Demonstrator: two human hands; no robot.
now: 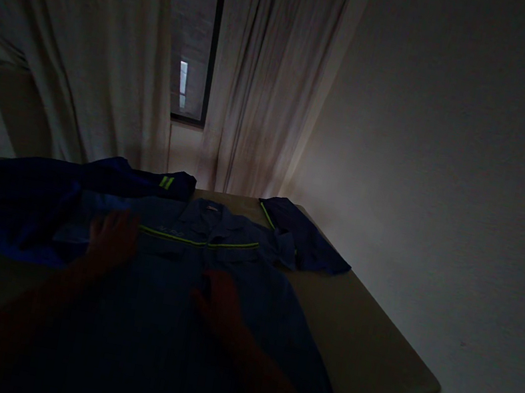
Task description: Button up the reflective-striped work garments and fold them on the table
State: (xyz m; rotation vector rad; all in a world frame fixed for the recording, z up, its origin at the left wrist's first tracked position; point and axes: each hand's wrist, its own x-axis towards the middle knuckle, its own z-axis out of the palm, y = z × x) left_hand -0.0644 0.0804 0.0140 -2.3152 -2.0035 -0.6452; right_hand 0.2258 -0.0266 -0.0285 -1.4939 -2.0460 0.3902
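Note:
A dark blue-grey work jacket [163, 301] lies front up on the table, collar at the far end. A thin yellow-green stripe crosses its chest. On the jacket's left shoulder area rests my left hand [113, 234], fingers stretched out and palm down. Over the middle of the jacket front, below the stripe and beside the button line, is my right hand [223, 298]; its thumb stands apart from its slightly bent fingers, and I see no cloth pinched there. Dim light hides much of the lower jacket.
More dark blue clothing [33, 197] with yellow-green bands is heaped at the left. A folded dark garment [306, 235] lies at the far right of the table [367, 350]. Curtains [271, 90] and a window [195, 29] stand behind, with a wall [447, 188] along the right.

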